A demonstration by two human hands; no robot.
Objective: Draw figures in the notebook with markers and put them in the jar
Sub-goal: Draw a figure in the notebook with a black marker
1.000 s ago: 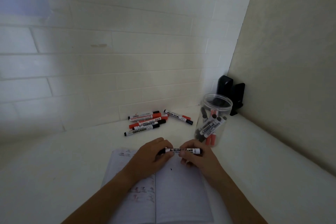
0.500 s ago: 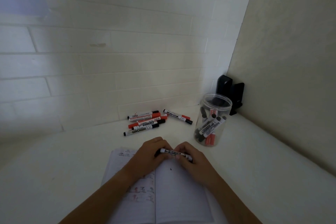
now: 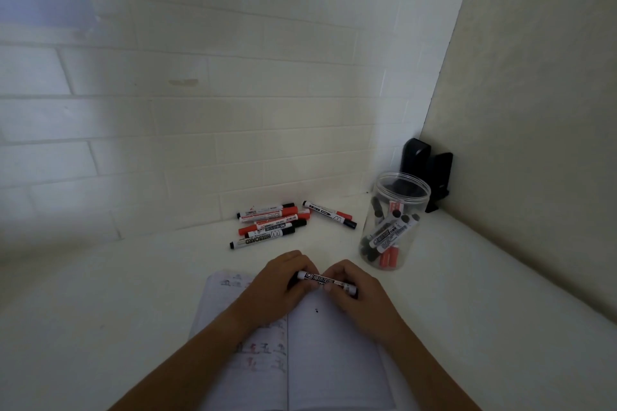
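Observation:
An open notebook (image 3: 330, 354) lies on the white table, with small red and black drawings on its left page and a black dot on the right page. Above it, a black-and-white marker (image 3: 322, 280) is held level by both hands. My left hand (image 3: 277, 287) grips its left end, my right hand (image 3: 357, 297) its right end. A clear plastic jar (image 3: 394, 220) stands open to the right and holds several markers. A pile of red and black markers (image 3: 270, 222) lies behind the notebook, with one marker (image 3: 329, 213) apart on the right.
A tiled wall runs close behind the markers, and a beige wall closes the right side. A black object (image 3: 427, 163) stands in the corner behind the jar. The white table (image 3: 117, 294) extends to the left of the notebook.
The marker has tilted slightly, its right end dipping. My right hand has slid leftward along it, nearer my left hand. The loose markers and the jar have not moved.

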